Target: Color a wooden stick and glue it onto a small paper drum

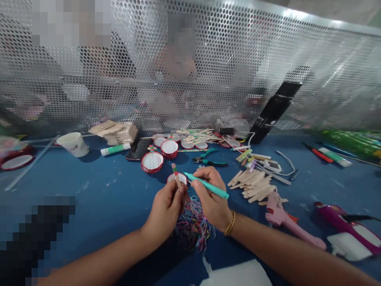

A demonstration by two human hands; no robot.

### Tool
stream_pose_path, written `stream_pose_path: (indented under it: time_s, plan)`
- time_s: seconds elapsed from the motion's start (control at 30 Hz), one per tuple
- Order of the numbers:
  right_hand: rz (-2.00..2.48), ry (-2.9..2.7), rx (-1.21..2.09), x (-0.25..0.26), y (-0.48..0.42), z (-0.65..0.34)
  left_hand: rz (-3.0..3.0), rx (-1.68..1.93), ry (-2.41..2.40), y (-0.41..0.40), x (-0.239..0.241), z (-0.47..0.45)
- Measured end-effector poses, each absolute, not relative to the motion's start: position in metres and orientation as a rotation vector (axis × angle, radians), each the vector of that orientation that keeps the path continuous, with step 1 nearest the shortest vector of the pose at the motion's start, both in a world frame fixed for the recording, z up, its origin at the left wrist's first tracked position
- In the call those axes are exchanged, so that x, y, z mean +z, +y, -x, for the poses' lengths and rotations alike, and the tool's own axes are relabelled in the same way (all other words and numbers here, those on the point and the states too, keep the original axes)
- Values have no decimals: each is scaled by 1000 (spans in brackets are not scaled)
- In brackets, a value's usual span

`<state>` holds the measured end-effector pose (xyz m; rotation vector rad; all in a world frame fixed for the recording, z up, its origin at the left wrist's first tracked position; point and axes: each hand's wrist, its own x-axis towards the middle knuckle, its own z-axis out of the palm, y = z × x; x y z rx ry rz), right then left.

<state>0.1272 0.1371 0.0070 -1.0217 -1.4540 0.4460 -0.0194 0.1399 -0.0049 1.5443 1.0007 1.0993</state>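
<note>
Pinches striped craft stick [176, 174] upright in left hand [165, 208], grips teal pen [208, 186] in right hand [210, 196], with bare blue table [104, 190] leftward and wooden stick pile [253, 184] close rightward

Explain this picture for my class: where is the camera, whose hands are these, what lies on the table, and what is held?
There is no machine here: a person wears one camera on the head, looking down at their own hands. The left hand pinches a striped stick; the right hand holds a slim teal tool, tip toward the stick. Below them lies tangled coloured thread. On the blue table lie red-rimmed lids, plain sticks, a pink glue gun, a cup and pliers. Behind a mesh screen sit other people.
</note>
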Motion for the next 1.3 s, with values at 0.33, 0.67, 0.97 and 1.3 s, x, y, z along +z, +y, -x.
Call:
stream_pose_path:
  time_s: [0.33, 0.67, 0.97, 1.3]
  plan:
    - [919, -1609, 146, -3, 121, -126, -1573, 1052, 973, 131, -9, 16]
    - [940, -1650, 65, -3, 124, -130, -1593, 1019, 976, 133, -11, 16]
    - [921, -1655, 85, -3, 125, -129, -1573, 1026, 978, 132, -10, 16]
    - [942, -1677, 75, -2, 125, -128, -1678, 1036, 1032, 132, -5, 16]
